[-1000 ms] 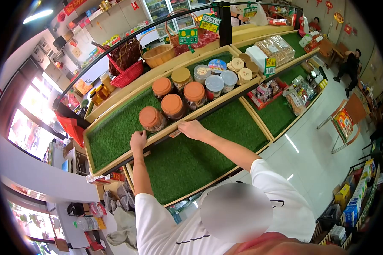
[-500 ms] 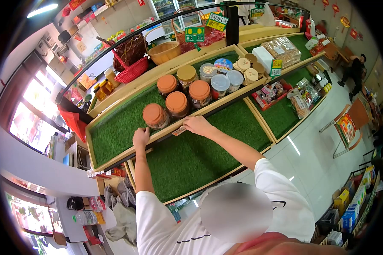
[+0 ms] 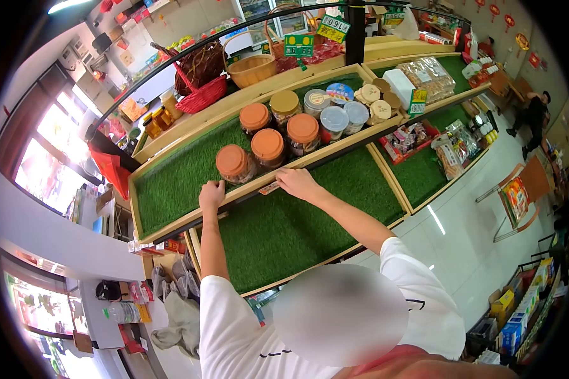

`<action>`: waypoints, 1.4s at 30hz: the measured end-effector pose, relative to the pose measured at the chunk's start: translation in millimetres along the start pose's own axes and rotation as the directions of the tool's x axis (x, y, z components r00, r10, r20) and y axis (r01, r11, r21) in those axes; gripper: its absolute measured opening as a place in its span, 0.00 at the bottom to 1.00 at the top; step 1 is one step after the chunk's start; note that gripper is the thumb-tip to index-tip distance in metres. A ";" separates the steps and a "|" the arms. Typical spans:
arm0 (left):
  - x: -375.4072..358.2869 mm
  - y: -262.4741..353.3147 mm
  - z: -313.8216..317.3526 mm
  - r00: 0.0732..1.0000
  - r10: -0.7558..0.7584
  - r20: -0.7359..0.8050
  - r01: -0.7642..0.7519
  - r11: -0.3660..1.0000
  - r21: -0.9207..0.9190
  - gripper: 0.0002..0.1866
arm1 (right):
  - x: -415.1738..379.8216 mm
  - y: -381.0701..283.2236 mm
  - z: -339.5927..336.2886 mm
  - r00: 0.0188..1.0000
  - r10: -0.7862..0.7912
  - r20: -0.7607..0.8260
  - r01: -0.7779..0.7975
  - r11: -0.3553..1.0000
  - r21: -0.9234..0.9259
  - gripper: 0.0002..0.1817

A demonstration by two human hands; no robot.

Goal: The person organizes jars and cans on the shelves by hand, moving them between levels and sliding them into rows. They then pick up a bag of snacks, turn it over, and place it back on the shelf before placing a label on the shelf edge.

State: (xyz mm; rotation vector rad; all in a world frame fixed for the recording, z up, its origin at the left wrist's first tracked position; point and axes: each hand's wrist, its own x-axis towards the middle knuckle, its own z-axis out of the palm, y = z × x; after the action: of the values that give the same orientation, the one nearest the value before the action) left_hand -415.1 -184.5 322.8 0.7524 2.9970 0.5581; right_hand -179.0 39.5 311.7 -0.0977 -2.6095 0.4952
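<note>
My left hand [image 3: 212,194] is closed over the wooden front rail [image 3: 171,235] of the upper shelf, left of the nearest orange-lidded jar [image 3: 234,161]. Further right along this rail is my right hand [image 3: 297,183], its fingers bent at the edge. A small label [image 3: 269,188] lies against the rail's front at those fingertips and appears pinched there, partly covered. Behind the hands, several jars with orange lids stand together, with a gold-lidded jar [image 3: 284,103] at the back. To their right are blue-lidded tubs [image 3: 334,120] and containers with pale lids [image 3: 379,110].
Green turf lines the lower shelf [image 3: 297,234] below the rail. Baskets [image 3: 251,69] and price signs [image 3: 299,47] stand along the back. On the right are packaged goods [image 3: 427,76], a red tray [image 3: 406,140], a chair [image 3: 518,196] and a seated person [image 3: 531,120].
The view has shifted slightly, and the shelf and jars appear a little further right. The label sits closer in line with the rail. Both hands stay at the rail.
</note>
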 end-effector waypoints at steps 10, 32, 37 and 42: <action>-1.3 1.3 -2.5 1.000 0.006 0.005 -0.006 1.000 -0.013 0.23 | 8.3 4.7 0.0 0.994 -0.005 0.109 0.011 0.999 -0.049 0.08; 2.8 -5.2 2.6 1.000 0.017 0.019 -0.016 1.000 -0.018 0.24 | -20.2 -4.4 34.8 0.874 0.475 -0.099 -0.315 0.711 0.629 0.09; -1.0 -5.7 2.9 1.000 0.016 -0.006 -0.016 1.000 -0.007 0.24 | -11.6 5.4 16.4 0.885 0.433 0.172 -0.420 0.580 0.698 0.11; 2.3 0.1 -4.1 0.998 -0.017 0.066 0.016 1.000 0.008 0.25 | -10.6 8.6 10.9 0.903 0.379 0.202 -0.416 0.651 0.635 0.13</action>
State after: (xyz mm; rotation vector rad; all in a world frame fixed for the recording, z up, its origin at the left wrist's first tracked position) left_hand -417.5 -184.7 326.8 0.7310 2.9430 0.5118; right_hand -174.9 42.3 295.0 -0.4300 -2.2770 1.5857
